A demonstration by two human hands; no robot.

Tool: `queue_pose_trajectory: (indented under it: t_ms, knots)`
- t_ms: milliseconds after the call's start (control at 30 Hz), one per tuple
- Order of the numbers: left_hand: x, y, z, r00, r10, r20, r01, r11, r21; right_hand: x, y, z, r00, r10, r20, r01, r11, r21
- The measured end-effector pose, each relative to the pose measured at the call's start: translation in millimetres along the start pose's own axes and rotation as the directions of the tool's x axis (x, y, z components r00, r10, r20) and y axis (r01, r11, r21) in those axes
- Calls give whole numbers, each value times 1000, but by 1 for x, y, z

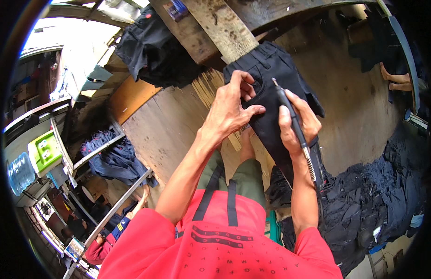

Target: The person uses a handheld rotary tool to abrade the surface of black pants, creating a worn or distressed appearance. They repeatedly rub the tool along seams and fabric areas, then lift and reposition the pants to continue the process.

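A pair of black trousers is pulled over the end of a wooden board, its waistband at the far end and its legs hanging toward me. My left hand is at the front pocket, with bent fingers at the pocket's curved edge and the thumb lying on the cloth. In my right hand is a slim black rotary-tool handpiece, gripped like a pen. Its narrow metal tip points up and left, just over or against the cloth; I cannot tell which. A metal spring and a cable run down from its rear end.
Black garments are piled on the table at the far left. A large heap of dark garments lies to my right. Dark blue clothes hang by a metal rail at left. Other people's legs show at far right; another person sits lower left.
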State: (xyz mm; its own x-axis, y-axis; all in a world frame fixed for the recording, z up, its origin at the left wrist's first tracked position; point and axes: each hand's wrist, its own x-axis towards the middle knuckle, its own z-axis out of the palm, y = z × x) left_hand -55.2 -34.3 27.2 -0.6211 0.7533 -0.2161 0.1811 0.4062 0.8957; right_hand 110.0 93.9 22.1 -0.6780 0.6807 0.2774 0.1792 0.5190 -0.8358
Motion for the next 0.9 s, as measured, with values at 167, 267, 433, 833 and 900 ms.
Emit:
queue_pose_trajectory:
  t_ms: [167, 267, 433, 833, 900]
  knots:
    - [2, -13, -8, 997, 28, 72, -23, 997, -76, 1, 9, 16, 970, -240, 50, 233, 966, 115]
    - [5, -19, -10, 994, 28, 108, -16, 994, -105, -4, 16, 19, 951, -299, 82, 291, 952, 96]
    - [8, -27, -9, 993, 42, 112, -31, 995, -98, -6, 22, 23, 932, -338, 130, 329, 941, 84]
    - [12, -36, -11, 984, 125, 126, -113, 989, -96, -2, 20, 27, 928, -327, 180, 314, 944, 99]
    - [11, -36, -12, 985, 109, 136, -97, 991, -95, -1, 20, 26, 921, -336, 196, 323, 942, 94]
